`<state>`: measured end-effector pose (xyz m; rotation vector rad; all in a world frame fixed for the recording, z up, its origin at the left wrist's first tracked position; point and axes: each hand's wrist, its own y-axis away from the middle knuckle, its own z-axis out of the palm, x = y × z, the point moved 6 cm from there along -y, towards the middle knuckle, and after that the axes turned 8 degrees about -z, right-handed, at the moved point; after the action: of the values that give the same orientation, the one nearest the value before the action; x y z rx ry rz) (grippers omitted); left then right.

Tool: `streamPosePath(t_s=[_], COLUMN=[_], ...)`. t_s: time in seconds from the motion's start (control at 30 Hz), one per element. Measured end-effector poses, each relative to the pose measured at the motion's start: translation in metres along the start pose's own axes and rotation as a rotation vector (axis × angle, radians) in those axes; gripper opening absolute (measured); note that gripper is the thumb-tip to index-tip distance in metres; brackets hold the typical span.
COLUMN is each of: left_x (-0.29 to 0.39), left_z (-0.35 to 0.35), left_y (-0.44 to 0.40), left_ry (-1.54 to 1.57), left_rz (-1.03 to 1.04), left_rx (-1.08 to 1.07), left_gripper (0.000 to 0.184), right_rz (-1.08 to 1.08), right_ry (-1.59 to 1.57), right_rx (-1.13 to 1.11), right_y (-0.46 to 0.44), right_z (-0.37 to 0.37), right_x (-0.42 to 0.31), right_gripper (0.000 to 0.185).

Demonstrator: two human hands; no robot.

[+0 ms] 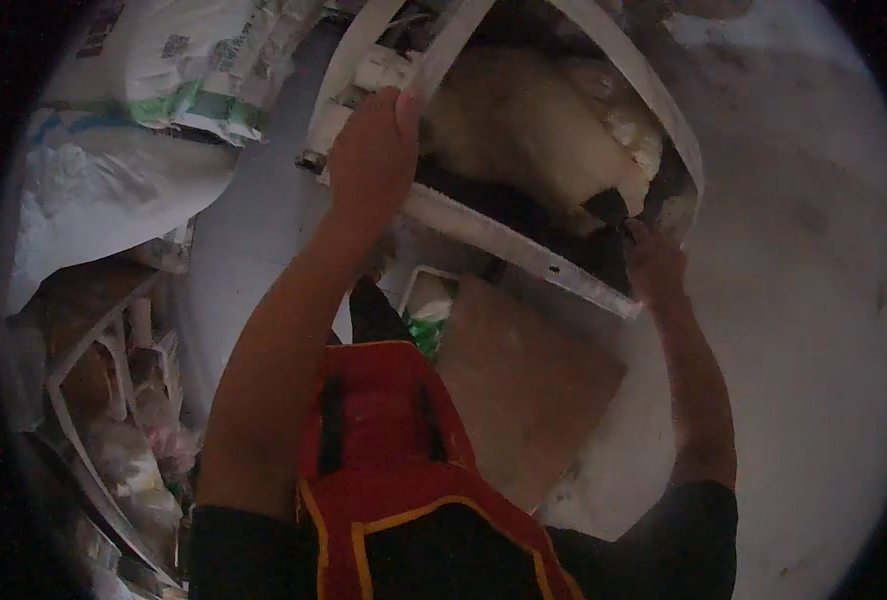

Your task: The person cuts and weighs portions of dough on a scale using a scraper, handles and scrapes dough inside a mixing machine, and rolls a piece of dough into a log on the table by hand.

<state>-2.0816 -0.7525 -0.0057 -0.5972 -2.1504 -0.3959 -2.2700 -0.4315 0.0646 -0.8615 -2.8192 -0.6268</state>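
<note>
A white-framed, open-topped case (503,235), much like a chest freezer, stands in front of me. Inside it lies a large pale, bulky thing (533,130), perhaps a sack, with a crinkled clear plastic wrap (635,130) on its right side. My left hand (375,150) is closed at the case's left corner, its fingers curled over the white frame. Near the right inner edge, my right hand (655,262) has its fingers bent in beside a small dark pointed patch (606,207) at the pale thing's lower end. Dim light hides what those fingertips hold.
White printed sacks (198,75) and a white plastic bag (113,190) lie at the upper left. An open case of mixed packages (128,440) stands at the lower left. A brown cardboard sheet (523,390) lies on the floor beside my red apron (383,410).
</note>
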Motion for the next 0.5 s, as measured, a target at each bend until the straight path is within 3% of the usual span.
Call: streamPosePath(t_s=[0.1, 0.2, 0.27, 0.37, 0.47, 0.5], left_x=[-0.003, 0.001, 0.0, -0.007, -0.013, -0.013], left_z=[0.009, 0.003, 0.003, 0.011, 0.016, 0.016], left_y=[0.002, 0.01, 0.007, 0.002, -0.003, -0.001], left_ry=[-0.094, -0.056, -0.131, -0.1, -0.041, -0.026], left_rz=[0.128, 0.508, 0.374, 0.253, 0.222, 0.216], left_rx=[0.046, 0.289, 0.198, 0.127, 0.1, 0.085], left_gripper=[0.027, 0.026, 0.026, 0.028, 0.031, 0.033], right_rz=[0.095, 0.251, 0.274, 0.136, 0.221, 0.061], right_ry=[-0.127, -0.247, -0.286, -0.16, -0.126, -0.027], right_rx=[0.11, 0.128, 0.018, -0.138, -0.307, -0.342], right_y=[0.03, 0.063, 0.07, 0.042, 0.039, 0.053], right_z=[-0.01, -0.01, 0.008, 0.036, 0.025, 0.015], right_x=[-0.003, 0.003, 0.014, 0.011, 0.023, 0.032], right_gripper=[0.029, 0.031, 0.031, 0.031, 0.032, 0.033])
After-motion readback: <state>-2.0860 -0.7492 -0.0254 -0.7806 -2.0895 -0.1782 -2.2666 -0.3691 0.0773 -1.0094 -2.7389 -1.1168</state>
